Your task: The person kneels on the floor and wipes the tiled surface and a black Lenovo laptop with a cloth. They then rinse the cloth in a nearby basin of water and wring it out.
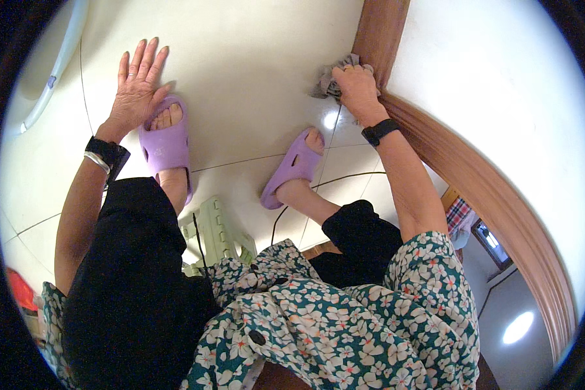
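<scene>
My right hand (357, 87) grips a crumpled grey cloth (332, 80), pressing it at the floor corner where the brown wooden door frame (381, 39) meets the floor tiles (253, 63). Part of the cloth is hidden under my fingers. Over on the left, my left hand (140, 87) rests palm down on the pale tiles with its fingers spread, holding nothing. Its thumb lies beside the toe end of a purple slipper (165, 141) on my foot. The other purple slipper (295, 168) stands between that foot and the door frame.
A pale green plastic stool (217, 229) is beneath me. One thin black cable (351, 175) runs across the floor by my feet. At the upper left lies a translucent hose (61, 68). The white wall (482, 73) rises right of the frame. Something red (20, 290) shows at the left rim.
</scene>
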Tool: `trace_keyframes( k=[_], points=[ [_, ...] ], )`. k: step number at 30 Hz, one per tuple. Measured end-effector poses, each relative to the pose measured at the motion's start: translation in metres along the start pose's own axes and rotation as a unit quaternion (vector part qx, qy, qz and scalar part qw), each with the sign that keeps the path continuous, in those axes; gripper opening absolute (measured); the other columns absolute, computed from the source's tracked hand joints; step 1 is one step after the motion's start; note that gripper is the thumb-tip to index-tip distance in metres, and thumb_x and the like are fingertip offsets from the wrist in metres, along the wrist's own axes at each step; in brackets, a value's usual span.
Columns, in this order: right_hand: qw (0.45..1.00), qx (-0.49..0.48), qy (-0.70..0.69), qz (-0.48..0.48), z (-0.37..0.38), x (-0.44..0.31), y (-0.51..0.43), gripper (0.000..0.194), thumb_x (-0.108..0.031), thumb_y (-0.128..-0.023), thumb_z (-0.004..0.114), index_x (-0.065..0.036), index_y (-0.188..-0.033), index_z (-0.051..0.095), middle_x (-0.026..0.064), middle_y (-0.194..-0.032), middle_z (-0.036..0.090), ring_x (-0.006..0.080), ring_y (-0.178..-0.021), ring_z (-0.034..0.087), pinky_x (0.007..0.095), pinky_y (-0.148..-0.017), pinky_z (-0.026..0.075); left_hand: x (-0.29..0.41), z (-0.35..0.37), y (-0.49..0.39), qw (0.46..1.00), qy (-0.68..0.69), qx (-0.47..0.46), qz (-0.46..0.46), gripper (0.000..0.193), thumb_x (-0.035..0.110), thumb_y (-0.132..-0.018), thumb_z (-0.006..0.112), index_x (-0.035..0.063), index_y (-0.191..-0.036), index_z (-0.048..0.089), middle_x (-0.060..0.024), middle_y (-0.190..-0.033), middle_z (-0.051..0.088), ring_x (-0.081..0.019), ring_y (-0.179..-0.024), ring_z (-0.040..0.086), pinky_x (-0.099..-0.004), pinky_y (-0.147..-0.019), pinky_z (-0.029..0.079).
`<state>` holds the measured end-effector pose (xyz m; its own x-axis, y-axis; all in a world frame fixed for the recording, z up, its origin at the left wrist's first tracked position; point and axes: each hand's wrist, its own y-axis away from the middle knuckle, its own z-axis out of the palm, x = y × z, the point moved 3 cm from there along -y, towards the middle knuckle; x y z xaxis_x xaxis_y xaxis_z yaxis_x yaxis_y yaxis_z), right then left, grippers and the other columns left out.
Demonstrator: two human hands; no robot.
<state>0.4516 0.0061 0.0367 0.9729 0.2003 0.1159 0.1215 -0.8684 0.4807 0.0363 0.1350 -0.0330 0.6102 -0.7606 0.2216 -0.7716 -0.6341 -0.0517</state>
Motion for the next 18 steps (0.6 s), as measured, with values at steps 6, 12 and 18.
trace_keyframes(
  k=[6, 12, 18],
  points=[
    [0.993, -0.101, -0.022, 0.064, -0.057, 0.019, 0.029, 0.029, 0.000, -0.078, 0.056, -0.009, -0.105, 0.056, 0.0144, -0.096, 0.065, 0.0375, -0.095, 0.063, 0.0482, -0.077, 0.050, 0.003, -0.002, 0.001, 1.000, -0.007, -0.004, -0.001, 0.070, 0.045, -0.097, 0.047, 0.0212, -0.155, 0.016, -0.0053, -0.162, 0.010, -0.0234, -0.150, 0.006, -0.0495, -0.122, 0.003],
    [0.998, -0.045, -0.020, 0.040, -0.062, 0.032, 0.048, 0.017, -0.001, -0.078, 0.059, -0.006, -0.094, 0.055, 0.0164, -0.087, 0.066, 0.0381, -0.083, 0.065, 0.0495, -0.071, 0.052, 0.005, -0.003, -0.001, 1.000, -0.003, -0.003, -0.004, 0.070, 0.044, -0.097, 0.049, 0.0211, -0.155, 0.017, -0.0054, -0.162, 0.011, -0.0232, -0.150, 0.006, -0.0498, -0.122, 0.004],
    [0.992, -0.083, 0.073, 0.065, -0.004, 0.009, 0.006, 0.011, -0.006, -0.078, 0.061, -0.006, -0.089, 0.062, 0.0148, -0.085, 0.066, 0.0335, -0.086, 0.066, 0.0466, -0.069, 0.051, 0.007, -0.005, -0.001, 0.999, -0.012, -0.038, -0.018, 0.072, 0.043, -0.096, 0.051, 0.0200, -0.155, 0.017, -0.0061, -0.162, 0.011, -0.0244, -0.150, 0.006, -0.0502, -0.121, 0.003]
  ],
)
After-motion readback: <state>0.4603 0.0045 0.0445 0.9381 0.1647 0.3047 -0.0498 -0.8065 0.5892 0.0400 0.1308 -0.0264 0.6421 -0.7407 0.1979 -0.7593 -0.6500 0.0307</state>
